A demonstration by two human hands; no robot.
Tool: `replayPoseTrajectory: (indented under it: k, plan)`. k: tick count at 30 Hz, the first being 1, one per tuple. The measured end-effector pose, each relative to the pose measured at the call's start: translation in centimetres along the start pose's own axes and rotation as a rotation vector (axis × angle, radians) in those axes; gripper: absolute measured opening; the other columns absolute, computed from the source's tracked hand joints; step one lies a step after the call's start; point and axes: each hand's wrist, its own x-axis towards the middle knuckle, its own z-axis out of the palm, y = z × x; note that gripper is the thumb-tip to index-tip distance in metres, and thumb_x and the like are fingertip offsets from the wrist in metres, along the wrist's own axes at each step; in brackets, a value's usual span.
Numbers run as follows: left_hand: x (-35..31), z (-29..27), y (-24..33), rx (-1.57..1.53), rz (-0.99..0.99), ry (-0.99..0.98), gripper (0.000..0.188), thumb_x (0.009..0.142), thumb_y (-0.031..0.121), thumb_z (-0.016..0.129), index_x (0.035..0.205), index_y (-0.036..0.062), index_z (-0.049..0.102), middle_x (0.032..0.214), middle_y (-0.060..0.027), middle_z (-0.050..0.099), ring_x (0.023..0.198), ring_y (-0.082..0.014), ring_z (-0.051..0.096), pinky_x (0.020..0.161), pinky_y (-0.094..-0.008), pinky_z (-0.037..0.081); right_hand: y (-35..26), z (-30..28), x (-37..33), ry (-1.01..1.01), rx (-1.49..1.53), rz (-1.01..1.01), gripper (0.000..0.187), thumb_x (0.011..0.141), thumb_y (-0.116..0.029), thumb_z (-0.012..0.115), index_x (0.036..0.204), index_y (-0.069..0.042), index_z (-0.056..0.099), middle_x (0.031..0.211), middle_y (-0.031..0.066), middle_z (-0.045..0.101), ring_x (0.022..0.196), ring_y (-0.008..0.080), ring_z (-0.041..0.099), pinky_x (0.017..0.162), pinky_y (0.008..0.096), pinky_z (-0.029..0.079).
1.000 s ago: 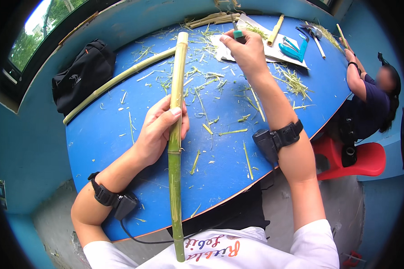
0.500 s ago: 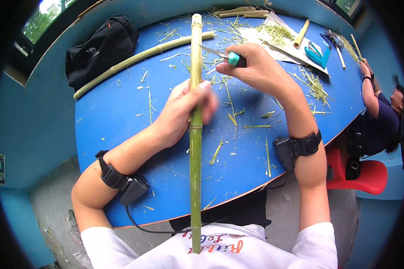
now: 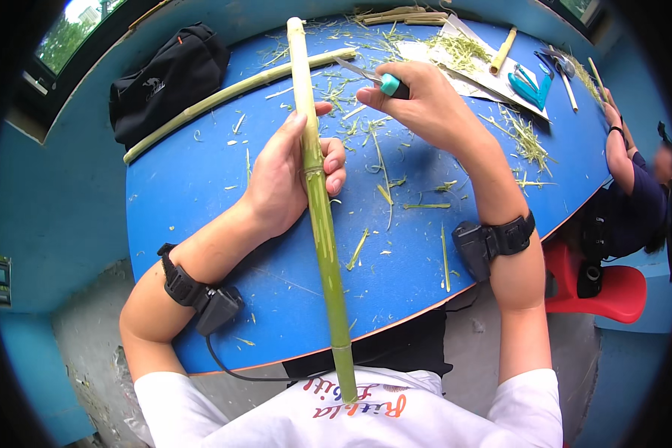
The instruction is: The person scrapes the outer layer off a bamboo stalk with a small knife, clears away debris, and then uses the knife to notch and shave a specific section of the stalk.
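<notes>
A long bamboo pole lies across my left hand, whose thumb and fingers curl around it. Its far part is pale and scraped; the near part is still green, its end against my white shirt. In my right hand is a knife with a teal and black handle. The blade points left toward the pole's scraped part, apart from it. Black straps with small boxes sit on both my forearms.
Green shavings litter the blue table. Farther back are another bamboo pole, a black bag and a white board bearing shavings and a teal tool. At right, a person works beside a red chair.
The pole's far end has swung left and its near end right. My left hand has loosened and turned, its fingers now showing under the pole. My right hand and knife have barely moved.
</notes>
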Motion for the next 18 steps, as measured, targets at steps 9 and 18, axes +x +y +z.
replayPoseTrajectory:
  k: [9, 18]
  plan:
    - [0.1, 0.4, 0.0, 0.23, 0.016, 0.057, 0.046, 0.094, 0.023, 0.034, 0.139, 0.0133, 0.026, 0.079, -0.01, 0.052, 0.067, -0.0186, 0.057, 0.066, -0.0294, 0.048, 0.0, 0.1, 0.1, 0.0, -0.015, -0.007, 0.039, 0.083, -0.032, 0.069, 0.07, 0.001, 0.052, 0.056, 0.0046, 0.04, 0.054, 0.0125, 0.037, 0.05, 0.0312, 0.033]
    - [0.3, 0.1, 0.0, 0.23, 0.002, -0.026, 0.051, 0.097, 0.034, 0.042, 0.137, 0.0049, 0.028, 0.078, -0.0078, 0.053, 0.068, -0.0151, 0.057, 0.064, -0.0256, 0.048, 0.4, 0.2, 0.1, 0.011, 0.004, 0.004, 0.038, 0.084, -0.031, 0.067, 0.071, 0.002, 0.054, 0.055, 0.0048, 0.041, 0.054, 0.0122, 0.036, 0.05, 0.0314, 0.032]
